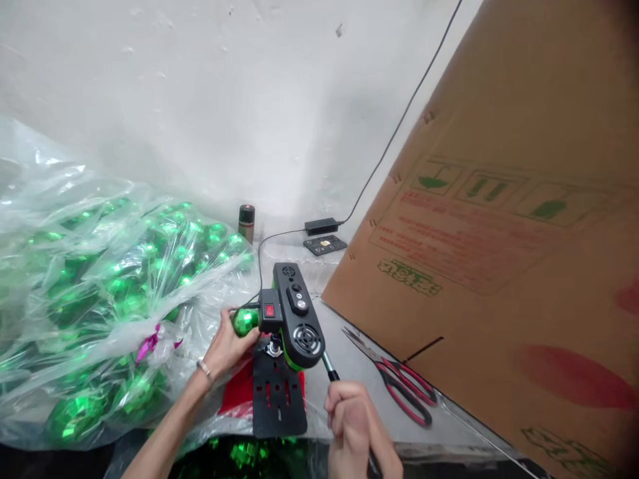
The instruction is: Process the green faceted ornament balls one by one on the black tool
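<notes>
My left hand [225, 344], fingers closed around a shiny green faceted ball [245, 322], keeps it against the left side of a small black machine [295, 299]. This machine has round vents, buttons on top and a box with a red switch [269, 311]. Below it lies a slotted black base plate [279, 402] over red material [235, 394]. A metal lever [328, 364] extends from the machine toward me. My right hand [358, 422] is wrapped around the lever's black grip. Where the ball meets the machine is partly hidden.
A clear plastic bag [164, 313] full of green faceted balls fills the left. Red-and-black scissors [399, 382] lie beside a large cardboard box [474, 253]. Near the wall are a small bottle [246, 223], a power adapter [321, 227] with its cable and a dark flat card-like piece [324, 245].
</notes>
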`<state>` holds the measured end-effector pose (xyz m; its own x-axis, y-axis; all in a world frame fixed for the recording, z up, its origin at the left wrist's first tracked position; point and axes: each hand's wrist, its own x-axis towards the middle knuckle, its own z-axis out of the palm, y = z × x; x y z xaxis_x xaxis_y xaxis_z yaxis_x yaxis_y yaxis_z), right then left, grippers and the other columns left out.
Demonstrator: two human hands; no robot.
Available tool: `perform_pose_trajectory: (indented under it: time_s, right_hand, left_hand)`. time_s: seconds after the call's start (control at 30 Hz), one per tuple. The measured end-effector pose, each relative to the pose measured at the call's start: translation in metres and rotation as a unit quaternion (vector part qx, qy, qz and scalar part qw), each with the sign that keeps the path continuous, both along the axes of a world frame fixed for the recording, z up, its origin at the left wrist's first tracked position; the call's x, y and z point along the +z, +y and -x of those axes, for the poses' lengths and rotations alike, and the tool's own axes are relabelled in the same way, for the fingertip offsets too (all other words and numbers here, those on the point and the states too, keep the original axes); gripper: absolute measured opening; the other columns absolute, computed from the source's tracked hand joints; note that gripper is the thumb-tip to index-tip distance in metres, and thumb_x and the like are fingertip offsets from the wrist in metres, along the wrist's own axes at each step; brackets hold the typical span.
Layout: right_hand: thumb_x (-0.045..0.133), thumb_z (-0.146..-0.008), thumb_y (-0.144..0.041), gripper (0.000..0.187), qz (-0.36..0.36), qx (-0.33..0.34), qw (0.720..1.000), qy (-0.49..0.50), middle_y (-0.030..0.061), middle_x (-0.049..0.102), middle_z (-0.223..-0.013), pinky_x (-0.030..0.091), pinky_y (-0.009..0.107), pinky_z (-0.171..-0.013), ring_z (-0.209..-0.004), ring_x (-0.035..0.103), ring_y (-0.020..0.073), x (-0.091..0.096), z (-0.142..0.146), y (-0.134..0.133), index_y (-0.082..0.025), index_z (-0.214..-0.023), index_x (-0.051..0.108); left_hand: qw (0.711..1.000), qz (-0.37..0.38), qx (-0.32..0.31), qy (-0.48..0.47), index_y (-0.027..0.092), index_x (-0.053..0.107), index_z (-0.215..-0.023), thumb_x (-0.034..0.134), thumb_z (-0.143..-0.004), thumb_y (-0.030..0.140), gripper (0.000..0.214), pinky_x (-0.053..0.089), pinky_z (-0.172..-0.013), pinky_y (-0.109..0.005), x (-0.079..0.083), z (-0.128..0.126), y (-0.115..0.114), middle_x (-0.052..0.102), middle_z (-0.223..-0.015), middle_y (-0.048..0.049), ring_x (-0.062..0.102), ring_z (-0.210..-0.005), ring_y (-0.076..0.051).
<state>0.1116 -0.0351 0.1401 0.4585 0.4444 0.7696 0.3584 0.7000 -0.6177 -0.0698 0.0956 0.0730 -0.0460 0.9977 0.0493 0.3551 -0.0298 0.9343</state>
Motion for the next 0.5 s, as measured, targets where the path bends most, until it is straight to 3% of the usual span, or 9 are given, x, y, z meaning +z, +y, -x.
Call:
perform_pose_trajectory:
  time_s: [0.1, 0.17, 0.23, 0.3, 0.37, 0.43, 0.5]
  right_hand:
    - [0.055, -0.115, -0.016, 0.047, 0.018, 0.020, 1.000, 0.006, -0.0037, 0.048, -0.061, 0.035, 0.026, -0.053, -0.060, 0.056, 0.0123, 0.014, -0.004, 0.003, -0.022, -0.069, 0.050]
    - [0.054, -0.116, -0.018, 0.048, 0.025, 0.028, 0.999, 0.000, -0.0040, 0.047, -0.062, 0.037, 0.025, -0.054, -0.061, 0.056, 0.0118, 0.024, -0.005, 0.004, -0.022, -0.069, 0.049]
    - [0.053, -0.117, -0.018, 0.048, 0.026, 0.028, 0.999, -0.012, -0.0047, 0.045, -0.062, 0.040, 0.025, -0.055, -0.061, 0.056, 0.0110, 0.032, -0.005, 0.003, -0.022, -0.069, 0.048]
    - [0.051, -0.118, -0.018, 0.047, 0.035, 0.032, 0.998, -0.029, -0.0051, 0.046, -0.063, 0.041, 0.024, -0.056, -0.062, 0.055, 0.0099, 0.037, -0.006, 0.002, -0.022, -0.072, 0.047]
    - [0.050, -0.119, -0.017, 0.045, 0.041, 0.036, 0.998, -0.044, -0.0053, 0.047, -0.065, 0.041, 0.023, -0.057, -0.062, 0.055, 0.0092, 0.039, -0.007, 0.002, -0.023, -0.074, 0.047]
    - [0.049, -0.119, -0.016, 0.044, 0.046, 0.040, 0.997, -0.053, -0.0051, 0.049, -0.067, 0.043, 0.023, -0.058, -0.063, 0.056, 0.0091, 0.039, -0.009, 0.001, -0.023, -0.076, 0.047]
    - [0.049, -0.118, -0.015, 0.043, 0.052, 0.042, 0.996, -0.057, -0.0046, 0.051, -0.068, 0.043, 0.023, -0.058, -0.063, 0.056, 0.0093, 0.039, -0.009, 0.000, -0.023, -0.077, 0.048]
  left_hand:
    - [0.984, 0.072, -0.019, -0.165, 0.023, 0.061, -0.146, 0.086, -0.081, 0.065, 0.081, 0.058, -0.118, -0.050, -0.004, 0.018, -0.050, 0.077, -0.147, -0.0153, 0.075, -0.136, -0.037]
    - [0.938, 0.135, -0.026, -0.319, 0.027, 0.062, -0.153, 0.086, -0.085, 0.065, 0.081, 0.060, -0.117, -0.048, -0.008, 0.022, -0.076, 0.074, -0.157, -0.0121, 0.072, -0.143, -0.037]
    - [0.888, 0.188, -0.024, -0.418, 0.028, 0.063, -0.156, 0.085, -0.087, 0.064, 0.081, 0.065, -0.109, -0.050, -0.014, 0.020, -0.093, 0.077, -0.152, -0.0117, 0.075, -0.138, -0.039]
    - [0.857, 0.226, -0.019, -0.462, 0.024, 0.068, -0.151, 0.086, -0.087, 0.064, 0.078, 0.068, -0.099, -0.051, -0.021, 0.014, -0.100, 0.083, -0.139, -0.0142, 0.081, -0.125, -0.039]
    - [0.844, 0.248, -0.004, -0.476, 0.019, 0.075, -0.137, 0.089, -0.083, 0.064, 0.071, 0.069, -0.086, -0.046, -0.027, 0.008, -0.101, 0.087, -0.122, -0.0150, 0.085, -0.106, -0.037]
    - [0.848, 0.248, 0.006, -0.468, 0.017, 0.079, -0.123, 0.093, -0.078, 0.063, 0.066, 0.066, -0.077, -0.039, -0.031, 0.003, -0.101, 0.087, -0.109, -0.0125, 0.083, -0.091, -0.030]
    - [0.864, 0.241, -0.001, -0.443, 0.018, 0.078, -0.122, 0.096, -0.075, 0.063, 0.068, 0.065, -0.077, -0.037, -0.032, 0.000, -0.100, 0.086, -0.108, -0.0105, 0.081, -0.090, -0.027]
